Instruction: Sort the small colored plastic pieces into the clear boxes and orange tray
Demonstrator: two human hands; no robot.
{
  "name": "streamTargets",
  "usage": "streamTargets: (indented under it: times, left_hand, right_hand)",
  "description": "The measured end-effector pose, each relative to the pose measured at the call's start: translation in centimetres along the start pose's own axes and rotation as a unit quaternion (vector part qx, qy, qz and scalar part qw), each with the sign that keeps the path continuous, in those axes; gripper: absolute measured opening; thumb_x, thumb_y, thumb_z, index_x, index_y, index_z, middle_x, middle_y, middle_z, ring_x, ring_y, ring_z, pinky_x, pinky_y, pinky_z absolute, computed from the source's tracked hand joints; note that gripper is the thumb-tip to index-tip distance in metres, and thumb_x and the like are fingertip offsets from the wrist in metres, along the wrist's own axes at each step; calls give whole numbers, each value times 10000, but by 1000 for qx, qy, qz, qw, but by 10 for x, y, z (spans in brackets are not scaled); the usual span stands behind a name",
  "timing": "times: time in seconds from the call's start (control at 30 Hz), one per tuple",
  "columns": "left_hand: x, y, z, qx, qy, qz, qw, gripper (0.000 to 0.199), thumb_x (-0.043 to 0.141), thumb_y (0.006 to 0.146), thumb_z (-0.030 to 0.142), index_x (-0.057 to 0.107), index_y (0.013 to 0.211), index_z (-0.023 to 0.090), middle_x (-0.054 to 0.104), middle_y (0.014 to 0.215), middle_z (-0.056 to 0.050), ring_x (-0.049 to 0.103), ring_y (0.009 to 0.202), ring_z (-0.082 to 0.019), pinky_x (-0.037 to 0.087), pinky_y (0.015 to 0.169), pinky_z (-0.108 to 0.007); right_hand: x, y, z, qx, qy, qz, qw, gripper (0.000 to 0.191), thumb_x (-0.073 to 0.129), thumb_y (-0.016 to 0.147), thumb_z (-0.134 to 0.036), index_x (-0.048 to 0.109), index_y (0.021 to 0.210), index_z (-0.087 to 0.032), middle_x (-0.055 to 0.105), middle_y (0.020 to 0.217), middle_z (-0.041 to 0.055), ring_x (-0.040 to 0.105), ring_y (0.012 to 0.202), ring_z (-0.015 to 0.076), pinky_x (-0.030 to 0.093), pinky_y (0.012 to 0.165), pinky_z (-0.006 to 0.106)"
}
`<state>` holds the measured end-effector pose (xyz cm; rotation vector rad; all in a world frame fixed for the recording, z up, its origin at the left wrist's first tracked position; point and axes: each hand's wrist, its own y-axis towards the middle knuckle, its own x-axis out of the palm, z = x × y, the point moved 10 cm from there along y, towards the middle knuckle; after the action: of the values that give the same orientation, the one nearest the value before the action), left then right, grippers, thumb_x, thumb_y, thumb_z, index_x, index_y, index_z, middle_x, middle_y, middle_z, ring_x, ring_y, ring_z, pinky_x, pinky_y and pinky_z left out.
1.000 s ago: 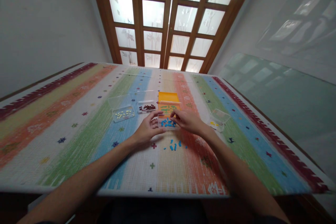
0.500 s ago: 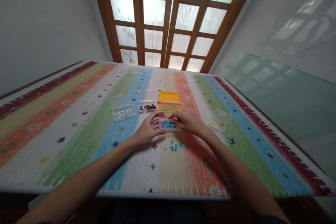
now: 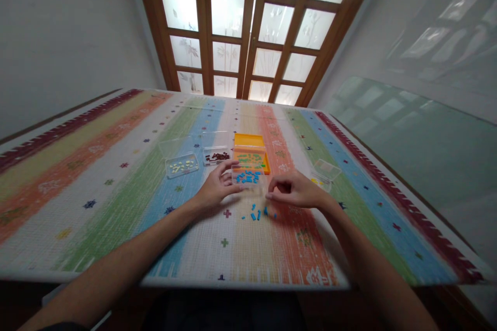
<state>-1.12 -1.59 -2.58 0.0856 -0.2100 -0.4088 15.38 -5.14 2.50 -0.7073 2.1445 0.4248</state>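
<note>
My left hand (image 3: 218,186) grips the left side of a small clear plastic box (image 3: 262,182), thumb at the near edge and fingers at the far one. Several small blue pieces (image 3: 248,177) lie inside it. To the right of the box hovers my right hand (image 3: 297,190), thumb and forefinger drawn together; anything between the tips is too small to make out. Below its fingertips, several loose blue pieces (image 3: 259,214) are scattered on the cloth.
Behind the held box stands an open orange case (image 3: 249,140) with green pieces. Further left are a clear box of dark brown pieces (image 3: 217,156) and one of pale pieces (image 3: 181,166). A clear box with yellow pieces (image 3: 320,182) sits right. A striped cloth (image 3: 128,201) covers the table.
My right hand has pulled out of the box of blue pieces, moving right and toward me. My left hand stays at the box. The loose blue pieces lie as before.
</note>
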Motion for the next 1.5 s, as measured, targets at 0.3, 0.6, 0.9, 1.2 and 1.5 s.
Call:
streamTargets:
  times: [0.3,0.6,0.9,1.2,1.5]
  left_hand:
    - [0,1,0,0,6,3,1000,622,899,669,193,601,1214,226,582,1396,-144,667,1169,-296,524,1057,-519]
    - [0,-1,0,-9,8,6,1000,628,894,669,189,594,1220,221,577,1394,-139,646,1213,-310,510,1079,-524]
    - [0,0,-1,-12,14,8,1000,648,895,663,202,591,1235,212,578,1395,-145,650,1198,-312,524,1065,-530]
    - [1,-1,0,-13,9,5,1000,650,900,662,199,581,1229,214,589,1377,-138,662,1170,-296,533,1052,-516]
    - [1,-1,0,-17,9,7,1000,648,901,661,197,582,1225,217,568,1410,-141,661,1170,-292,528,1054,-508]
  right_hand:
    - [38,-20,7,63,-135,-80,986,216,746,876,-390,801,1001,-222,733,732,32,651,711,183,415,663,275]
    - [35,-30,10,50,-116,-60,990,226,672,930,-379,789,993,-197,759,770,50,665,679,169,426,648,272]
    - [40,-29,12,82,-159,-54,982,235,676,920,-373,769,1028,-186,763,797,63,678,715,180,398,645,267]
    - [43,-28,9,77,-146,-48,985,204,652,946,-323,782,1036,-195,785,845,77,700,755,187,430,678,276]
    - [51,-28,18,52,-120,-31,991,164,665,948,-273,788,1023,-195,795,841,65,703,742,172,451,692,274]
